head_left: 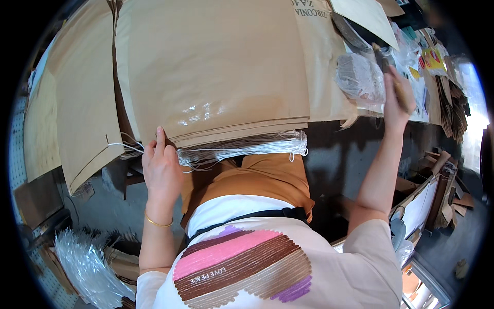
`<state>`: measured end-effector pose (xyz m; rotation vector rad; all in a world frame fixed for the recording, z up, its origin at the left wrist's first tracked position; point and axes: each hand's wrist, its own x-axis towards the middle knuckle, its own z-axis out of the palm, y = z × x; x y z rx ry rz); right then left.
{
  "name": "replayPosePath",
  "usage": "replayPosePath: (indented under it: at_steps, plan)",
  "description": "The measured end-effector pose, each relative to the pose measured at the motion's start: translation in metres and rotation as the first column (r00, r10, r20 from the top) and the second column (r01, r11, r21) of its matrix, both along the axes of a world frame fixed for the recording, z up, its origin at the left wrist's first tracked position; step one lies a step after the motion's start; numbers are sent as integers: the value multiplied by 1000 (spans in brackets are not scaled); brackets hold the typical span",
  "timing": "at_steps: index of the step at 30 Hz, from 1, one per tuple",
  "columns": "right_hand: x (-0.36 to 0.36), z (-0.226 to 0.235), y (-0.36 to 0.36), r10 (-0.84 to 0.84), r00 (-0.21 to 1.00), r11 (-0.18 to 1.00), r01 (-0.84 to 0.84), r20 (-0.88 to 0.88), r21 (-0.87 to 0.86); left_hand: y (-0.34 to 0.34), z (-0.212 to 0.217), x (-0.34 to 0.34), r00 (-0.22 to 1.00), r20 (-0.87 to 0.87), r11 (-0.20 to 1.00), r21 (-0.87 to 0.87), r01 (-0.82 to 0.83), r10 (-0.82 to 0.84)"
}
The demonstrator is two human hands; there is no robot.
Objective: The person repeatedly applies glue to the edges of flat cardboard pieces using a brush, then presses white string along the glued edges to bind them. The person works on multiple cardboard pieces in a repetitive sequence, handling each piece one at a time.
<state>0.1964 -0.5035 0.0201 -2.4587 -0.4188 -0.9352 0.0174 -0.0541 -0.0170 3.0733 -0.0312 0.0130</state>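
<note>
My left hand (163,164) is at the near left corner of a stack of brown paper sheets (216,62). Its index finger is stretched onto the paper and the other fingers are partly bent; nothing shows gripped in it. Beside it, a bundle of thin white cords (247,149) hangs along the stack's near edge. Shiny, wet-looking patches mark the top sheet near that edge. My right hand (397,105) is raised at the right, closed round a wooden-handled tool (404,92). The tool's far end, near a dark curved pan (352,33), is too blurred to make out.
More brown paper (85,103) lies left of the stack, with a white cord at its near corner. Clear plastic wrap (360,77) sits by the pan. Folded cardboard (453,105) stands at far right; a bundle of clear plastic strips (87,268) is low at left.
</note>
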Motion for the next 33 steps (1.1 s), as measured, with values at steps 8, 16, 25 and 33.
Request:
replayPosePath:
  at_steps: [8, 16, 25, 33]
  plan:
    - [-73, -25, 57, 136, 915, 987, -159, -380, -29, 4, 59, -35, 966, -259, 6, -966, -259, -19]
    - [-144, -14, 168, 851, 173, 519, -415, -495, 747, 24, 119, -25, 998, 63, 725, -689, 24, 27]
    - [-42, -40, 117, 457, 438, 850, 42, -774, 526, 63, 3, 43, 991, 117, 797, -603, 18, 66]
    - [-45, -79, 123, 320, 679, 902, -5, -661, 431, 62, -15, 45, 979, 141, 859, -509, -54, 145]
